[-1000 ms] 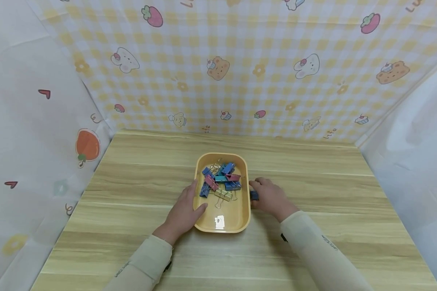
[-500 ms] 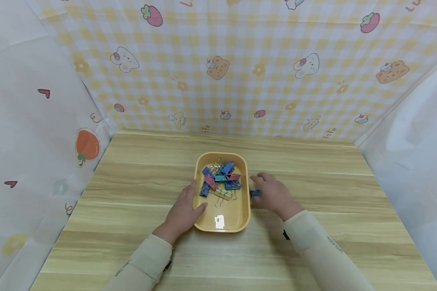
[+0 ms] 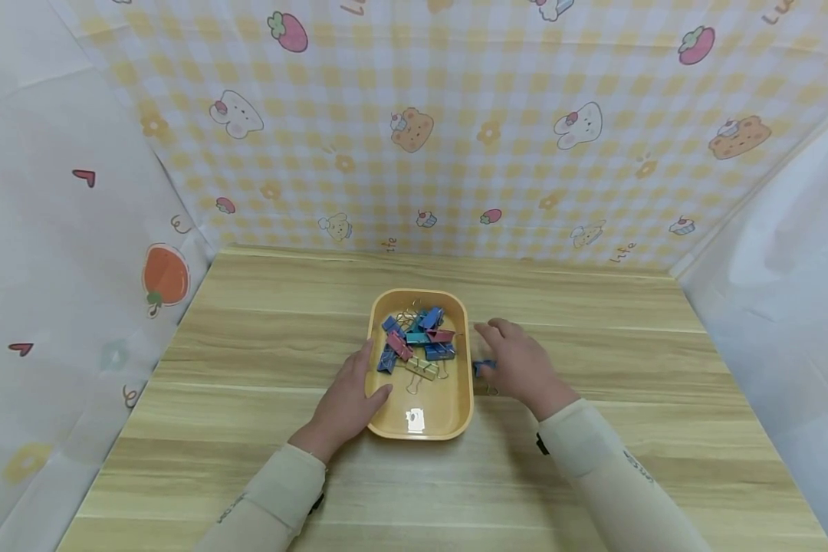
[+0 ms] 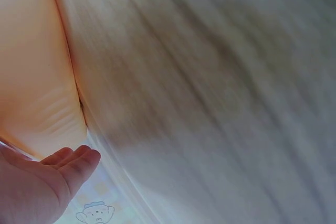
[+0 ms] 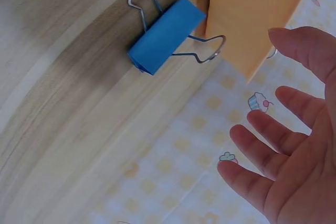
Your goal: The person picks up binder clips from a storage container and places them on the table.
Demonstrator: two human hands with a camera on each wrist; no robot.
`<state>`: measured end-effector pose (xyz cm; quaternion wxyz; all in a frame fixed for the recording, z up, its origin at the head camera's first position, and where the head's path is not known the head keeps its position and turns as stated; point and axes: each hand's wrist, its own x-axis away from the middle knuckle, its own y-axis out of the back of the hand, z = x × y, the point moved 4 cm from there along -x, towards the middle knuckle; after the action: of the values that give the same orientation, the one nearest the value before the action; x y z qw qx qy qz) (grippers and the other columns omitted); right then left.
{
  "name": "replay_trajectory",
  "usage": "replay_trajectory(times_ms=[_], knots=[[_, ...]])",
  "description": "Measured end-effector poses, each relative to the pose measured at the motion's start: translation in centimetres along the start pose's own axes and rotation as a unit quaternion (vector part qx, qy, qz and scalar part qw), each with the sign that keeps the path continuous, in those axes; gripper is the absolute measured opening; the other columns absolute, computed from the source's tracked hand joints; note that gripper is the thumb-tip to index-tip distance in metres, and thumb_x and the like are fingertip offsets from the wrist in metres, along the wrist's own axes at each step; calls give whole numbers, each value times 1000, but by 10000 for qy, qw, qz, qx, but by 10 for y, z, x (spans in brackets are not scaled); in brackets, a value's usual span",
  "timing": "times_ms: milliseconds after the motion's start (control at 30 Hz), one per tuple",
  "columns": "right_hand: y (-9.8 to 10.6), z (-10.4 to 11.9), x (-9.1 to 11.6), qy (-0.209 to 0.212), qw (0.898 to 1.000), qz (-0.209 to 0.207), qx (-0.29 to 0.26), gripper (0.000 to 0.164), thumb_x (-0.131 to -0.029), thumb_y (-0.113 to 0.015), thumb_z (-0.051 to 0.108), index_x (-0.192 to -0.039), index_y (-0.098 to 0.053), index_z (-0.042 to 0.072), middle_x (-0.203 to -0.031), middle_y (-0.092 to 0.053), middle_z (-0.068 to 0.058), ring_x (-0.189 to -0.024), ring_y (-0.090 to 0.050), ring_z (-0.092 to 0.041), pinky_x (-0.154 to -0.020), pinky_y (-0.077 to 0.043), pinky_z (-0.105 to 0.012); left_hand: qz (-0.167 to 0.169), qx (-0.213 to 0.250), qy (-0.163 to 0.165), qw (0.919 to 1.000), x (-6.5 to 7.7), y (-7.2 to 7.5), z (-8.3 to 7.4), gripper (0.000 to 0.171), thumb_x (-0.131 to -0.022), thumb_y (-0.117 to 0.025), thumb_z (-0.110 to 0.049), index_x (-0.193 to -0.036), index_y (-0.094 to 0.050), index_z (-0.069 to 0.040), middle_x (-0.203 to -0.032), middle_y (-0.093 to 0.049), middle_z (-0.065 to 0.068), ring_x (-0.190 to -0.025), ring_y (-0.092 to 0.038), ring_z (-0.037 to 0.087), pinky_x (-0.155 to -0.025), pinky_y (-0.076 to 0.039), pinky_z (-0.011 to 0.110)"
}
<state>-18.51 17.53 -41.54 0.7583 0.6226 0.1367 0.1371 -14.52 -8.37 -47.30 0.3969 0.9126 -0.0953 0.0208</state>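
Observation:
A yellow tray (image 3: 421, 425) holds several binder clips (image 3: 422, 337) in blue, teal, pink and gold. My left hand (image 3: 345, 399) holds the tray's left side, its fingers along the outer wall and the thumb over the rim. In the left wrist view, the fingers of that hand (image 4: 47, 182) lie by the tray wall (image 4: 39, 66); the thumb is hidden. On the table just right of the tray lies a blue binder clip (image 5: 167, 35), its wire handles spread. My right hand (image 3: 524, 368) hovers beside this clip with fingers spread, apart from it in the right wrist view.
The wooden table (image 3: 276, 307) reaches back to a yellow checked cloth (image 3: 455, 176) with cartoon prints. White cloth hangs at the left (image 3: 41, 268) and at the right (image 3: 786, 268).
My right hand has let go of the blue binder clip and drawn slightly back to the right, fingers opening. The clip now lies on the table. My left hand and the tray stay put.

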Motion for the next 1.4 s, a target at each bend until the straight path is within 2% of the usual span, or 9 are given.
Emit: replay_trajectory(times_ms=[467, 833, 1200, 1400], knots=[[10, 7, 0, 75, 9996, -250, -57, 68, -80, -78, 23, -140, -49, 9, -142, -44, -21, -131, -42, -40, -100, -42, -55, 35, -13, 94, 9999, -1, -2, 3, 84, -93, -62, -35, -156, -11, -13, -152, -29, 23, -137, -35, 41, -109, -33, 54], [13, 13, -3, 188, 9993, -316, 41, 67, -80, -77, 26, -140, -50, 10, -142, -45, -19, -130, -43, -37, -102, -41, -52, 81, 63, 192, 9998, 0, -1, 2, 84, -92, -62, -37, -156, -13, -13, -153, -29, 22, -138, -33, 40, -109, -32, 54], [15, 25, -7, 452, 9981, -417, -90, 64, -80, -77, 20, -138, -52, 9, -139, -48, -19, -127, -47, -36, -100, -44, -51, 95, 103, 214, 9997, 0, 0, -1, 83, -92, -62, -36, -156, -13, -13, -152, -30, 22, -137, -35, 39, -108, -34, 54], [15, 33, -9, 504, 9983, -273, -125, 67, -79, -78, 21, -139, -51, 10, -141, -46, -18, -128, -46, -35, -101, -44, -50, 88, 108, 248, 9996, 1, 0, 0, 83, -93, -62, -35, -156, -13, -14, -153, -29, 21, -137, -35, 39, -108, -34, 54]])
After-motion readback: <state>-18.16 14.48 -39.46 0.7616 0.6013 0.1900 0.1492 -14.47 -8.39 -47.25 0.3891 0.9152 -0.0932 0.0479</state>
